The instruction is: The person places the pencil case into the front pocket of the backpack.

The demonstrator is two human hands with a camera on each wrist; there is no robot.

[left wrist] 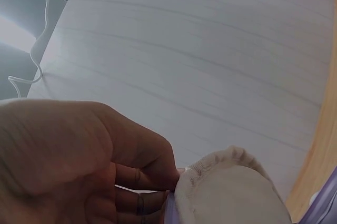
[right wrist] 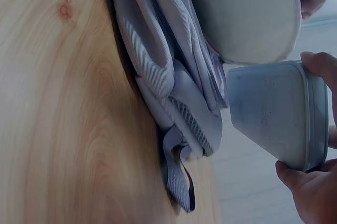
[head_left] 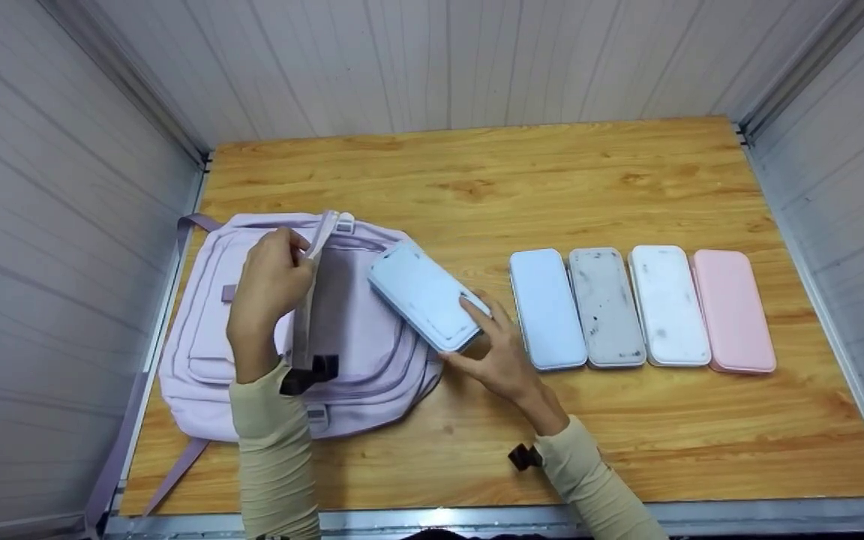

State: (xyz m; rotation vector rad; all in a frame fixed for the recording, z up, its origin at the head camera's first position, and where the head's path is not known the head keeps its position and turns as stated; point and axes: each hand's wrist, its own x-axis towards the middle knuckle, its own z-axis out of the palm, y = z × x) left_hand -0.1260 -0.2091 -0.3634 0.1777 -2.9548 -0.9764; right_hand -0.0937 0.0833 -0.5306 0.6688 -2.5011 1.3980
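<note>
A lavender backpack [head_left: 357, 315] lies on the left of the table with its main compartment unzipped. My left hand [head_left: 271, 281] pinches the edge of its front flap and holds it raised; the left wrist view shows the flap's cream lining [left wrist: 237, 192] beside the fingers. My right hand [head_left: 503, 356] grips one end of a light blue pencil case [head_left: 424, 292], thumb on one side and fingers on the other. The case is tilted, its far end over the backpack's right edge. In the right wrist view, the underside of the case [right wrist: 271, 111] hangs above the bag's side [right wrist: 195, 108].
To the right stands a row of similar cases: light blue [head_left: 548, 309], grey [head_left: 606, 307], white [head_left: 670, 306] and pink [head_left: 733, 311]. The wooden table [head_left: 477, 180] is enclosed by pale panels at the back and both sides. A strap [head_left: 177, 476] trails off the front left.
</note>
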